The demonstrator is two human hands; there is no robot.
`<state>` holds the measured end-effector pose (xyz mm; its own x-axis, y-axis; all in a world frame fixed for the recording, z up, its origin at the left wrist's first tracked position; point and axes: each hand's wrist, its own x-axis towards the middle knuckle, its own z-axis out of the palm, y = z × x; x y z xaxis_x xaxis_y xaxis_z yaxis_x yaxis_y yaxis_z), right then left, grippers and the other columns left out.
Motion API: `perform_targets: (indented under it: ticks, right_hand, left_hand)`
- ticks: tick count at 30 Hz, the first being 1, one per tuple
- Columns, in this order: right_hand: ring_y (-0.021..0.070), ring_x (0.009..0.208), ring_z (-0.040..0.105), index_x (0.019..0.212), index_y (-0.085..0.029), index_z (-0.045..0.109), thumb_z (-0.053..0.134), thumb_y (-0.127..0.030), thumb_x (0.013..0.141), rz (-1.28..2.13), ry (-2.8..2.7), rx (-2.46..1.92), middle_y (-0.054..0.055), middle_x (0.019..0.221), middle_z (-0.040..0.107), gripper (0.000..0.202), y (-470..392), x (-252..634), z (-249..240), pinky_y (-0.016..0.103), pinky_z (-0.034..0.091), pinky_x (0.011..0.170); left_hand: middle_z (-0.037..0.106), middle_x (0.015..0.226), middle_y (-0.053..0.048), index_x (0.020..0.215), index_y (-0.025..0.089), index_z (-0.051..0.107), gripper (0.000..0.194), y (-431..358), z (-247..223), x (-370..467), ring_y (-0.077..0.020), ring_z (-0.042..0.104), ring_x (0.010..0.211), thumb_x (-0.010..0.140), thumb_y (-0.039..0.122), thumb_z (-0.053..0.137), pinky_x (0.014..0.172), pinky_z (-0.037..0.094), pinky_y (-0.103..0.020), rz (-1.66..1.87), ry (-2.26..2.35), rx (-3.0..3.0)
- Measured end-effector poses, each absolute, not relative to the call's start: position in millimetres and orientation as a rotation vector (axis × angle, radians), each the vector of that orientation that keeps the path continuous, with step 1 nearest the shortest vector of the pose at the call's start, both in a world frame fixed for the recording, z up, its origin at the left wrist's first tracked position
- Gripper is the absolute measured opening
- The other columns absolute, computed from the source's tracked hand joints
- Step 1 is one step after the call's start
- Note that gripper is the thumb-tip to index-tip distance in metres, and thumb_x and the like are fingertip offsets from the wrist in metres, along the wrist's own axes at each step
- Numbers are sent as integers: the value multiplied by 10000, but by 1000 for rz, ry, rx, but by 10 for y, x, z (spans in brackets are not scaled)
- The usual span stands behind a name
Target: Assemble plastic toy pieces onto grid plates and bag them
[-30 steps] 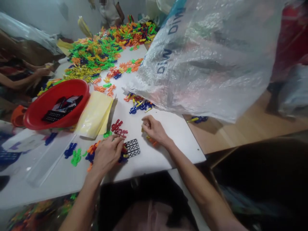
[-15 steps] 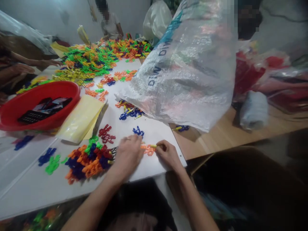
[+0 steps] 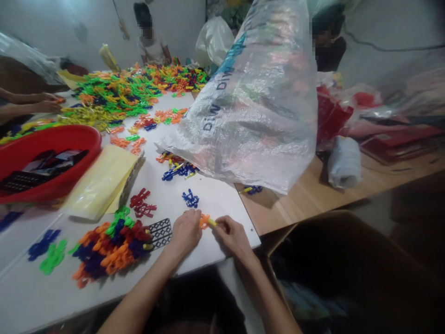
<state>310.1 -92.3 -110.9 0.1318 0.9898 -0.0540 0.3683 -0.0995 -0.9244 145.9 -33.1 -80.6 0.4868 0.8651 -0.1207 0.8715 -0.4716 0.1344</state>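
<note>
My left hand (image 3: 187,230) is closed at the table's front edge, its fingers on an orange plastic piece (image 3: 204,221). From the right, my right hand (image 3: 232,234) pinches a small yellow rod-like piece (image 3: 212,223) whose end meets the orange one; whether they are joined I cannot tell. Beside my left wrist lies a black plastic grid (image 3: 161,233). Left of that is a heap of orange, blue, red and green figure-shaped pieces (image 3: 118,246). Just beyond my hands lie a blue piece (image 3: 190,198) and some dark red pieces (image 3: 142,203).
A red basin (image 3: 86,144) with dark cards stands at left, near a yellow packet (image 3: 104,181). A big white woven sack (image 3: 264,116) leans over the table's right side. Colourful pieces (image 3: 118,90) pile up at the back. Other people sit around; one's hands (image 3: 47,103) work at far left.
My hands have drawn closer together around the orange piece. My left hand has uncovered more of the black grid. The whole view has shifted, with things now further left.
</note>
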Motion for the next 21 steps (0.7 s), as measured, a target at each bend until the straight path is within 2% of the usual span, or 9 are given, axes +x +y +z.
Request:
perform_targets:
  ticks: [3,5,7,12,16,21]
  right_hand:
    - [115,558,439,841,-172,628,580,-411,801,1043,-1311,-1543,-31,610,500,246,-902,3019,-978,224,342,532]
    - [112,547,434,844,-171,628,583,-376,785,1119,-1300,-1487,-33,605,496,218,-887,2904,-889,222,341,522]
    - [111,543,437,842,-174,628,577,-335,778,1137,-1323,-1450,-36,599,491,181,-867,2760,-826,221,344,522]
    - [117,543,452,821,-175,626,562,-314,797,1009,-1359,-1487,-32,593,492,155,-796,2535,-788,227,353,532]
    - [120,552,464,819,-175,628,560,-328,817,965,-1425,-1470,-26,607,505,168,-775,2532,-769,230,356,536]
    - [128,568,508,850,-175,629,527,-292,841,869,-1466,-1474,-7,642,559,155,-794,2491,-745,238,383,557]
  left_hand:
    - [634,858,-57,1000,191,577,252,-255,-840,1348,-229,597,822,761,269,594,722,444,-332,404,1668,2050]
    - [614,778,-21,946,187,579,316,-192,-868,1276,-200,589,728,674,319,673,676,448,-314,796,1626,1501]
    - [593,728,2,890,168,568,348,-150,-882,1218,-163,572,645,625,352,700,619,449,-284,995,1512,1173]
    - [597,696,9,856,138,561,408,-207,-839,1130,-126,569,591,625,446,698,581,460,-256,1132,1408,958]
    - [643,755,-17,873,128,587,421,-310,-777,1083,-138,599,658,593,392,758,620,479,-259,1142,1356,895]
    - [668,808,-25,870,142,627,304,-385,-720,1043,-153,616,764,682,359,725,710,487,-271,1126,1321,1063]
